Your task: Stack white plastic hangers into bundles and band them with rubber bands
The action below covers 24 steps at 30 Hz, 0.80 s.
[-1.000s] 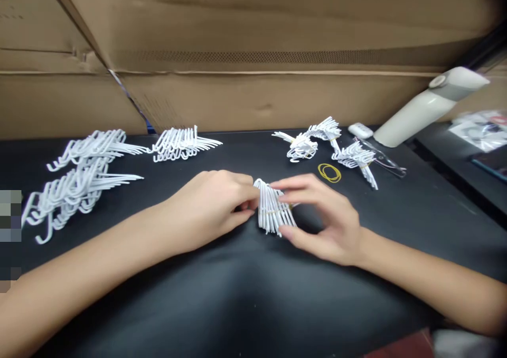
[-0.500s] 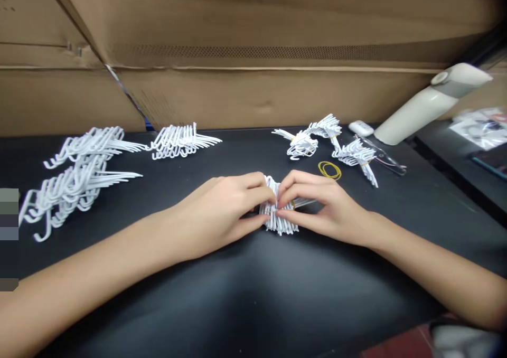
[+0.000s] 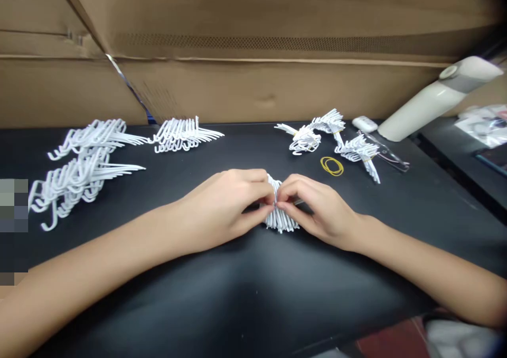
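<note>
My left hand and right hand, seen from my head camera, are both pinched closed on the white wire bundle, fingertips almost meeting; the exact part gripped is hidden. A second ago my right fingers were spread apart along its side. The bundle lies on the table between and under my hands, its visible wires running lengthwise away from me, near ends pointing towards my body.

Hook bundle between both hands' fingers, hook piles left, bottle right, boxes behind.
</note>
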Each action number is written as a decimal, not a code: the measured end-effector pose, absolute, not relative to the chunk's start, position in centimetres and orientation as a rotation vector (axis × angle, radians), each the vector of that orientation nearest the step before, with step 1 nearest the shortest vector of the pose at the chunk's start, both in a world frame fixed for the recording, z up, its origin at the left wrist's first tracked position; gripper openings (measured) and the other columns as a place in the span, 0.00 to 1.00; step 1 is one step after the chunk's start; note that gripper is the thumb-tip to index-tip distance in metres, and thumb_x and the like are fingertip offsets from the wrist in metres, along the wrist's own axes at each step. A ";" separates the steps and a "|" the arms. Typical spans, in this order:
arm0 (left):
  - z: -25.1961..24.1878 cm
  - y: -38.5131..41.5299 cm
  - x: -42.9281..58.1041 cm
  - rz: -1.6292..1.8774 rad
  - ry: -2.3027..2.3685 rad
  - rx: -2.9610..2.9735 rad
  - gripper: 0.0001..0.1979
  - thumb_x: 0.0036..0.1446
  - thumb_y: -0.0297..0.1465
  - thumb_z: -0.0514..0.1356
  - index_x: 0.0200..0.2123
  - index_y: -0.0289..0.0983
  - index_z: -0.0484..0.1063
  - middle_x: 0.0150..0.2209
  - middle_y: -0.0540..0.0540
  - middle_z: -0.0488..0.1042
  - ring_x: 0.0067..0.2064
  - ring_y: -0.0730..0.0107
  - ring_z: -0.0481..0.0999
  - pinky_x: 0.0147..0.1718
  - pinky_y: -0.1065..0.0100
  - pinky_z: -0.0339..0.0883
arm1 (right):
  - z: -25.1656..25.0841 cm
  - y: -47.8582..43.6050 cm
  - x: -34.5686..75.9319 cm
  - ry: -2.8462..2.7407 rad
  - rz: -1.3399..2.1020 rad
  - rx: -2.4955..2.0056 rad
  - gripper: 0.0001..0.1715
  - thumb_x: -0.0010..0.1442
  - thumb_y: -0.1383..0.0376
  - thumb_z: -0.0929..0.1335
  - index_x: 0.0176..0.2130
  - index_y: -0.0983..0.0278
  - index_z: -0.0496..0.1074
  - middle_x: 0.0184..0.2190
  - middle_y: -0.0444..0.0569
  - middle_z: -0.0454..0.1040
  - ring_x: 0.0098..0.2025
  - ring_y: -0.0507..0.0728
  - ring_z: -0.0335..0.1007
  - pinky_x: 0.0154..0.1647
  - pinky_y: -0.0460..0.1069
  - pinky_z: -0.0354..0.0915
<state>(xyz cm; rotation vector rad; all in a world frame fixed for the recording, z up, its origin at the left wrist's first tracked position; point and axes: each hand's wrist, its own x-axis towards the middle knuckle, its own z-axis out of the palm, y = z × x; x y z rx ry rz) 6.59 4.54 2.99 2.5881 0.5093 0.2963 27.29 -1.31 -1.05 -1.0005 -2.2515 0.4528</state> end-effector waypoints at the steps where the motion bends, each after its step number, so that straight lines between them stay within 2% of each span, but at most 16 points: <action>1: 3.0 4.5 6.6 0.283 0.511 2.581 0.09 0.62 0.29 0.52 0.33 0.36 0.71 0.33 0.47 0.70 0.31 0.73 0.69 0.31 0.73 0.60 | -1.0 -1.3 27.2 -2.253 0.462 -0.992 0.02 0.63 0.69 0.63 0.37 0.63 0.64 0.33 0.48 0.68 0.34 0.53 0.64 0.35 0.48 0.64; 11: 2.8 4.4 6.7 0.260 0.607 2.615 0.10 0.66 0.31 0.46 0.35 0.36 0.63 0.32 0.48 0.67 0.28 0.73 0.66 0.28 0.71 0.58 | -1.4 -0.9 27.6 -2.233 0.453 -0.936 0.03 0.63 0.70 0.64 0.38 0.63 0.64 0.34 0.48 0.69 0.34 0.52 0.66 0.36 0.48 0.65; 19: 2.7 5.3 6.5 0.352 0.533 2.742 0.10 0.63 0.30 0.51 0.37 0.36 0.71 0.33 0.47 0.73 0.32 0.72 0.71 0.32 0.72 0.60 | -0.9 -0.7 27.5 -2.206 0.447 -0.838 0.03 0.62 0.71 0.65 0.38 0.64 0.68 0.34 0.50 0.71 0.37 0.54 0.67 0.38 0.50 0.67; 24: 6.2 6.4 5.2 0.452 0.627 2.800 0.09 0.60 0.32 0.54 0.34 0.36 0.74 0.32 0.49 0.75 0.32 0.74 0.71 0.33 0.72 0.60 | -0.3 -0.7 27.3 -2.202 0.347 -0.868 0.03 0.60 0.71 0.66 0.35 0.63 0.69 0.31 0.49 0.73 0.34 0.55 0.68 0.37 0.52 0.67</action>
